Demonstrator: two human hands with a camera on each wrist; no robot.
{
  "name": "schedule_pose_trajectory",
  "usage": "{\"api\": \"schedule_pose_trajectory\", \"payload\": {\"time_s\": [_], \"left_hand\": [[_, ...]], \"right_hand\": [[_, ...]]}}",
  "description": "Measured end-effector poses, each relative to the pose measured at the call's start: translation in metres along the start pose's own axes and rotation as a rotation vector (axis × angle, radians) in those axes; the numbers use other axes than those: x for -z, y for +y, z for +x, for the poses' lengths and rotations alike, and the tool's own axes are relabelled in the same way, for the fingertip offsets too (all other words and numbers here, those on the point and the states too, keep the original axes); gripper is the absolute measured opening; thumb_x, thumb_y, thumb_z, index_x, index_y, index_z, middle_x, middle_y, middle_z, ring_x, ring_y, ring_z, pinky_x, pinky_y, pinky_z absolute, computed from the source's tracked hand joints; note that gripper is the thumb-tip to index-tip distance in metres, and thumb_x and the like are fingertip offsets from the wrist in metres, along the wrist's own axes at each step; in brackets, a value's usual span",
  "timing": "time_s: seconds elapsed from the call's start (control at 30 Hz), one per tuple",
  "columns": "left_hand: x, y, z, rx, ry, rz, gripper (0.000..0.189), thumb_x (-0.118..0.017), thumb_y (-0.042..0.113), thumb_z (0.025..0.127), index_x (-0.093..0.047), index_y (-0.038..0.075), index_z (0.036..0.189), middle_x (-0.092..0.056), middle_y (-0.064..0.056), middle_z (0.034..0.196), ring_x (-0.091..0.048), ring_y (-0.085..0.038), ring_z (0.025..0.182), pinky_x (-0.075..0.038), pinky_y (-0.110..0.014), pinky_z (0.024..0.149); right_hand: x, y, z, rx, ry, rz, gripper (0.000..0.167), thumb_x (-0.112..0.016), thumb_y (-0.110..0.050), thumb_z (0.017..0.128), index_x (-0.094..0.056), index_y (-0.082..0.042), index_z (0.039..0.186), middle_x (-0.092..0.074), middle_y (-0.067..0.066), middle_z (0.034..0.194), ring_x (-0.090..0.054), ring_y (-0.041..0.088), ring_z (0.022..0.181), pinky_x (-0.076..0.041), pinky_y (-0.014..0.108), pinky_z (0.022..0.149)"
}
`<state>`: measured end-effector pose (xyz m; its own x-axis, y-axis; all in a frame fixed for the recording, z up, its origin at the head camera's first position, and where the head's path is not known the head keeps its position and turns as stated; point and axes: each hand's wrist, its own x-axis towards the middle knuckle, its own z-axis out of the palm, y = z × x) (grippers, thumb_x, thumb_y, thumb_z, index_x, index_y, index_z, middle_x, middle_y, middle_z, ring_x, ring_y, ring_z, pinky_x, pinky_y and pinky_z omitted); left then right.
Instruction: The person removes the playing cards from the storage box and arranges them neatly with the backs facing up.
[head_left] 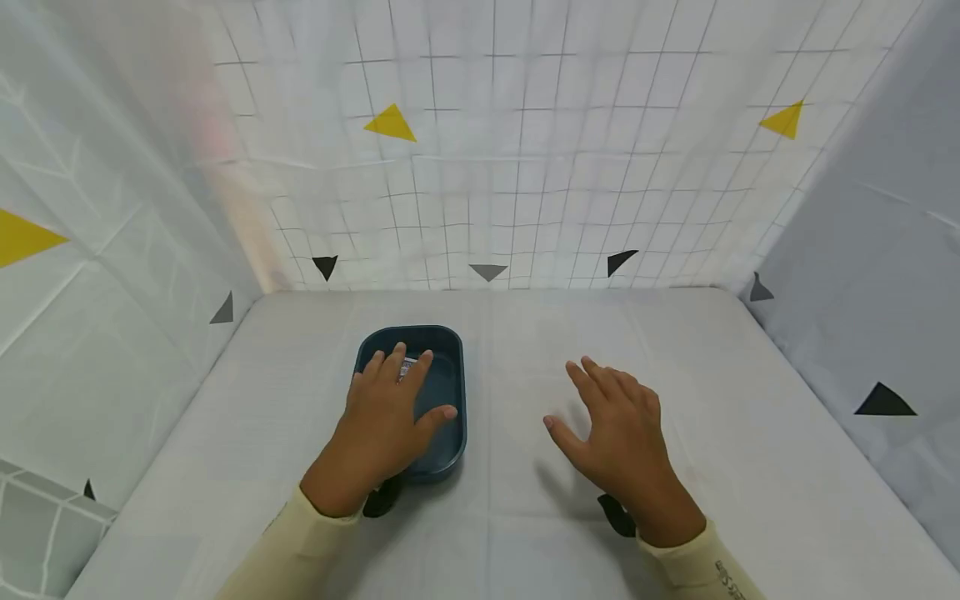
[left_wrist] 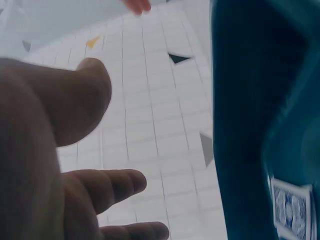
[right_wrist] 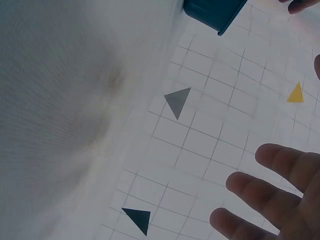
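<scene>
A dark teal rectangular tray (head_left: pixel 447 446) with rounded corners stands on the left half of the white table. Inside it lies a small blue-and-white patterned card or pack (left_wrist: pixel 292 209), partly hidden behind the fingers in the head view. My left hand (head_left: pixel 384 429) hovers over the tray, fingers spread and thumb apart, holding nothing. To the right, my right hand (head_left: pixel 619 433) is held above the bare cloth with its fingers spread and nothing in it; its shadow falls on the table beneath.
The table (head_left: pixel 540 533) is covered in white cloth. Behind it hangs a white gridded sheet (head_left: pixel 480 192) with yellow, grey and black triangles. Pale sheets (head_left: pixel 847 275) close in the right and left sides. A dark strap part sits under each wrist.
</scene>
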<state>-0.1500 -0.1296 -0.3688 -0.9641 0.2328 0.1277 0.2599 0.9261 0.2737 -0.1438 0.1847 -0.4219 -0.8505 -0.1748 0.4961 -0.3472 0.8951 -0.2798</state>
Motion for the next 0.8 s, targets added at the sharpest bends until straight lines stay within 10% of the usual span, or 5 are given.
{"api": "schedule_pose_trajectory", "payload": {"time_s": [0.8], "left_hand": [[0.018, -0.076, -0.003, 0.222, -0.115, -0.141, 0.087, -0.057, 0.058, 0.106, -0.022, 0.014, 0.173, -0.027, -0.028, 0.171, -0.028, -0.056, 0.154, -0.033, -0.077, 0.114]], "right_hand": [[-0.004, -0.005, 0.003, -0.017, -0.015, 0.001, 0.073, -0.078, -0.047, 0.089, -0.060, -0.014, 0.152, -0.058, 0.018, 0.152, -0.053, 0.043, 0.132, -0.036, 0.070, 0.103]]}}
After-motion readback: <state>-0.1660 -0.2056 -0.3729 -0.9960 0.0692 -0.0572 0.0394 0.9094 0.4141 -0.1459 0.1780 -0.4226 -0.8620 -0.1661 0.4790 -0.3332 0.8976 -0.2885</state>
